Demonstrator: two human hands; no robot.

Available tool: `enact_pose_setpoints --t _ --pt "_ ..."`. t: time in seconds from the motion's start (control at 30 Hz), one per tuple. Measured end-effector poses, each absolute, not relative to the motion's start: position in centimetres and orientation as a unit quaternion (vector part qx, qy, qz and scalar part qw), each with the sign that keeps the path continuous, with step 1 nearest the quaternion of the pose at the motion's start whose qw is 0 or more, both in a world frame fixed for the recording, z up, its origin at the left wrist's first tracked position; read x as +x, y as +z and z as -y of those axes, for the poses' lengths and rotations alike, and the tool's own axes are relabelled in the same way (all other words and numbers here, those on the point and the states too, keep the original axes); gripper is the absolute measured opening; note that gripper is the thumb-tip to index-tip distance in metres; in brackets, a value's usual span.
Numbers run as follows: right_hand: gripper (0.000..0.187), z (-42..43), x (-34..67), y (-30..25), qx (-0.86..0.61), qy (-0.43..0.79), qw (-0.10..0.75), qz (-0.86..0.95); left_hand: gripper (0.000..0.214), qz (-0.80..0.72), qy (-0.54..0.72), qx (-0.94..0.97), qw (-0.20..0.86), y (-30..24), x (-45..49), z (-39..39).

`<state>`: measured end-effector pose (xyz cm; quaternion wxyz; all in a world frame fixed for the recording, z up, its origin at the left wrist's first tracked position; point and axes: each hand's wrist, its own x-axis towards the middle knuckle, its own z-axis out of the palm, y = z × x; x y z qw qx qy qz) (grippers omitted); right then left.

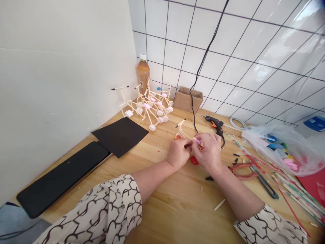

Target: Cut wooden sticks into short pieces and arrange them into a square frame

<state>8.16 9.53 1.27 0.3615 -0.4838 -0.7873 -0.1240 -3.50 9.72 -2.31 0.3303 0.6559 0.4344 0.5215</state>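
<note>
My left hand [179, 154] is closed on a small stick tricycle [185, 135], its fingers pinched at the frame. The model has black-tipped handlebars at the far end and a red cap wheel [194, 160] at the near end. Close against it, my right hand [209, 152] pinches a small pink piece [196, 140] above the frame, where a seat sits on the other models. Fingertips of both hands nearly meet and hide much of the sticks. Behind them stand several similar stick tricycles [152, 106] with pale cap wheels and pink seats.
A black glue gun [215, 122] lies beyond my right hand, its cord running up the tiled wall. Red-handled pliers [243, 170] and a utility knife [265, 183] lie right. Black card [120, 134], a phone [66, 174], a cardboard box [188, 99], a bottle [143, 73] and a plastic bag [286, 145] surround the area.
</note>
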Motion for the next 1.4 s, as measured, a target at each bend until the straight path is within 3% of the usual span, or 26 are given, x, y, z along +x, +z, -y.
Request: enact_pose_setpoints --t 0.53,0.7,1.13,1.4 --pt "0.003 -9.3 8.5 1.3 -0.498 -0.124 0.339 0.788 0.017 -0.434 0.526 0.652 0.331 -2.6 -3.5 -9.8" --pt "0.020 -9.1 9.3 1.4 -0.502 -0.115 0.339 0.787 0.015 -0.436 0.531 0.645 0.335 -2.7 -3.4 -9.8" --pt "0.010 -8.6 10.5 1.1 -0.514 -0.026 0.378 0.769 0.011 -0.443 0.528 0.638 0.344 -2.9 -3.3 -9.9" --pt "0.014 -8.8 10.6 0.9 -0.512 -0.033 0.380 0.770 0.012 -0.441 0.522 0.643 0.346 -2.8 -3.3 -9.8"
